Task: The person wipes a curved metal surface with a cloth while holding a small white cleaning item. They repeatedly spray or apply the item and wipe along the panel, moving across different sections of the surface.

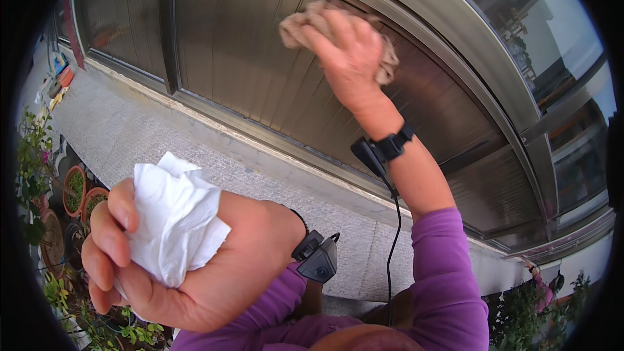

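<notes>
Under the spread fingers of my right hand (347, 56) is a crumpled beige cloth (304, 27), pressed against the upper part of a ribbed brown metal panel (234, 44). My left hand (234, 263), palm up in the lower left, has its fingers curled around a crumpled white tissue (173, 219). A small black camera (317, 258) is strapped to the left wrist. The right wrist wears a similar black device (382, 151) with a cable running down from it.
Glass panes (541, 24) sit above the metal frame at the right. A stone ledge (234, 156) runs below the panel. Potted plants (75, 190) stand at the left, with cleaning things (61, 75) farther off. More plants (521, 312) are at the lower right.
</notes>
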